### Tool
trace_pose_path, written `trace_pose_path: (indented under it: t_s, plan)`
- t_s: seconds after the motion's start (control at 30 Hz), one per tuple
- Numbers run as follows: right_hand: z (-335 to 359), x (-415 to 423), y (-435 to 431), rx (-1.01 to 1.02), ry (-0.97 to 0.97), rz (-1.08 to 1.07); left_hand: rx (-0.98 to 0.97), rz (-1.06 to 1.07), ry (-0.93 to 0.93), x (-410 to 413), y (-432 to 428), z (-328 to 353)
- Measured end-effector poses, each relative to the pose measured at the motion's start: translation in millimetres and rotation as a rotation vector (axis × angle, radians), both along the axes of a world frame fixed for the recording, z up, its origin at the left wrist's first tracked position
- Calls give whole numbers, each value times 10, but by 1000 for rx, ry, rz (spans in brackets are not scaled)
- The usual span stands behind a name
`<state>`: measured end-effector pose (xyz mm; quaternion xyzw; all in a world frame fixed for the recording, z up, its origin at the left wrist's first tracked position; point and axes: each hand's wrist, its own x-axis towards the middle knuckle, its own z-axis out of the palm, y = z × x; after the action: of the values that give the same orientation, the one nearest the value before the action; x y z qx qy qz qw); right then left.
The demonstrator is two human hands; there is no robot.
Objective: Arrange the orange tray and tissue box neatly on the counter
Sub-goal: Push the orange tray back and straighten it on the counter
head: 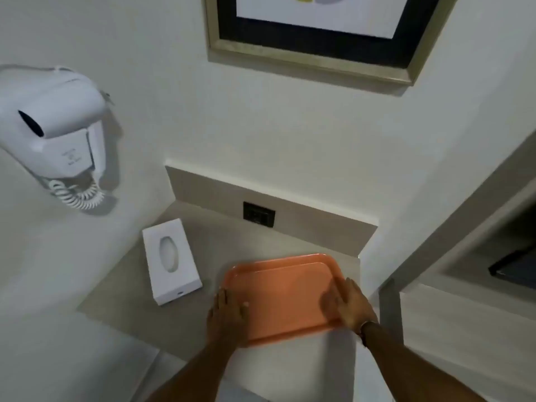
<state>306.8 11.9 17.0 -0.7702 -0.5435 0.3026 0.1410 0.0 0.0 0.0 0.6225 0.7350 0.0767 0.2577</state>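
An empty orange tray (285, 291) lies on the beige counter (232, 245), toward its right front corner and turned a little askew; its near edge sticks out past the counter's front. My left hand (227, 317) grips the tray's near left corner, thumb on the inside. My right hand (349, 307) holds the right edge, thumb resting in the tray. A white tissue box (171, 264) with an oval slot lies flat on the counter to the left of the tray, apart from it and angled.
A white wall-mounted hair dryer (55, 132) with a coiled cord hangs on the left wall. A black power socket (259, 214) sits in the low backsplash behind the counter. A framed picture (316, 39) hangs above. A wall corner and door frame stand right of the counter.
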Motion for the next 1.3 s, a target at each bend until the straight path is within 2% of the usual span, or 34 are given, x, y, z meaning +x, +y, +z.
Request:
trace_pose_path:
  t_s: [0.2, 0.37, 0.5, 0.73, 1.3]
  plan:
    - [-170, 237, 215, -145, 185, -133, -135, 371, -276, 220, 24, -185]
    - [-278, 278, 312, -192, 223, -175, -149, 534, -430, 280, 113, -267]
    - [-296, 280, 346, -175, 238, -222, -150, 582, -460, 310, 188, -278]
    - [-280, 238, 310, -142, 277, -334, -112, 522, -451, 249, 354, -295]
    - [-290, 132, -17, -97, 366, -715, -189, 151, -335, 340, 1368, -461]
